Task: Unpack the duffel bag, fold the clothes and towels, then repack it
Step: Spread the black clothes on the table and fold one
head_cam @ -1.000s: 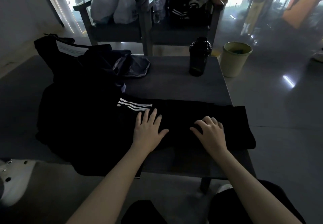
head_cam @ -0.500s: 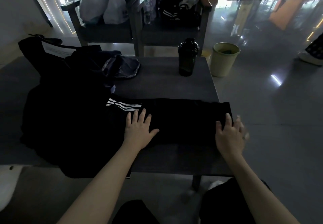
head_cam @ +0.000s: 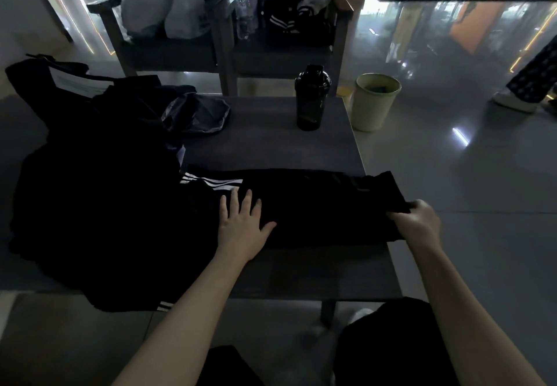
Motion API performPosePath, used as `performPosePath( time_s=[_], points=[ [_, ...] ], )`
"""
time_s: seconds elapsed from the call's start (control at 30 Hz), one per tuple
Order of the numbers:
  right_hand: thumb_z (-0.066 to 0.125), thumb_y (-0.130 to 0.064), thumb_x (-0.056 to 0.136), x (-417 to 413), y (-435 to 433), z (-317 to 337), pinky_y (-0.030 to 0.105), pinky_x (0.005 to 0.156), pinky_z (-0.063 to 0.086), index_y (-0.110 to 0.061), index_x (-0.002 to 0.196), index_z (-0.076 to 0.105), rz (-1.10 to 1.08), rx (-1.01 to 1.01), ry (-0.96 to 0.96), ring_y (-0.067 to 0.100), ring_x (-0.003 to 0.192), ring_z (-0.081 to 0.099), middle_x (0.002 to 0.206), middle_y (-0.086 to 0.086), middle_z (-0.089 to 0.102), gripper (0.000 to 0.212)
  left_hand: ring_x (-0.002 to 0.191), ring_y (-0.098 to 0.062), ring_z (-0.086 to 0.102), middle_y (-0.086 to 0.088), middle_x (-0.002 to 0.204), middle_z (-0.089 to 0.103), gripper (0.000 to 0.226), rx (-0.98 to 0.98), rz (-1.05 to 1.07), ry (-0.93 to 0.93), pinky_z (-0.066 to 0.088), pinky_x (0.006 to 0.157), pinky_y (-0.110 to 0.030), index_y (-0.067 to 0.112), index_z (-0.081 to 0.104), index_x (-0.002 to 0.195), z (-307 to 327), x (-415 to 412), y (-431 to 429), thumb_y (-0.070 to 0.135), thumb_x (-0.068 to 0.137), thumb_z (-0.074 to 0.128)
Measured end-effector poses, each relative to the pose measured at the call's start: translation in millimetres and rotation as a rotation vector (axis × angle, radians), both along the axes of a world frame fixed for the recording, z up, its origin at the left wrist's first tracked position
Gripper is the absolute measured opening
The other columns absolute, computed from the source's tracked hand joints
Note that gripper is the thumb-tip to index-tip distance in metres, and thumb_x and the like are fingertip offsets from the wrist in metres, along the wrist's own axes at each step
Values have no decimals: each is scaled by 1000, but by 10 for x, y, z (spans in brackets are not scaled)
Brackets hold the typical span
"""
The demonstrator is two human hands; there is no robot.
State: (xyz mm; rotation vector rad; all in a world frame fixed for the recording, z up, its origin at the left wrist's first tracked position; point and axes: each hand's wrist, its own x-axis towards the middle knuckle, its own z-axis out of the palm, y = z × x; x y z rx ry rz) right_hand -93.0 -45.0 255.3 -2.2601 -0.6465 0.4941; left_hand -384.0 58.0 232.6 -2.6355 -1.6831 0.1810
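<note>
Right hand (head_cam: 417,222) has its fingers curled round the very end of the black striped garment (head_cam: 316,201), pinching a bunch of cloth. That end is on the person's side of the shaker bottle (head_cam: 312,99) and off to its right, poking out past the table (head_cam: 271,150) edge. Left hand (head_cam: 241,222) is flat with fingers spread, pressing on the same garment, closer in than the bottle and a bit left of it, right by the white stripes. So the thing lies as one long band running left-right in front of the bottle, pinned near one end and held at the other. My guess is the free right end gets carried over toward the left hand, along that long axis. The heap of dark clothes (head_cam: 90,189) left of the bottle is too murky to tell bag from laundry.
</note>
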Motion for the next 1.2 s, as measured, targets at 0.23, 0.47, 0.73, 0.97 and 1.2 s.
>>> performPosePath(
  time_s=[0.23,0.47,0.73,0.97,1.2],
  points=[
    [71,-24,78,-370,211,354,31,68,45,-15,107,60,-6,302,-370,29,89,63,96,9,69,32,147,-30,-10,-10,160,3,69,-29,30,-20,-10,117,-49,14,7,153,-81,336,-114,55,98,14],
    [79,-9,69,-989,316,-32,20,81,43,-7,114,60,536,362,-303,21,96,63,102,9,67,48,147,-26,-8,-8,161,0,67,-46,28,-13,-12,117,-47,14,6,153,-35,332,-128,54,99,15],
    [70,-27,82,-941,195,-324,44,115,15,-14,127,58,647,93,-432,25,137,35,132,0,58,48,147,-23,3,-1,158,18,60,2,-138,29,-3,117,-46,21,21,151,115,61,48,52,99,22],
    [63,-26,88,-644,211,-255,50,107,30,-14,118,64,453,63,-518,30,104,64,109,10,70,32,147,-26,-5,-3,161,5,61,-29,-82,-20,-9,117,-50,20,9,153,-54,221,-84,50,100,13],
    [64,-32,88,-762,339,-79,43,110,31,-21,131,56,742,55,-538,29,134,40,147,5,43,46,147,-26,-2,-3,161,4,60,-111,-39,-139,-4,119,-44,20,10,153,-111,497,-162,48,100,18]
  ],
)
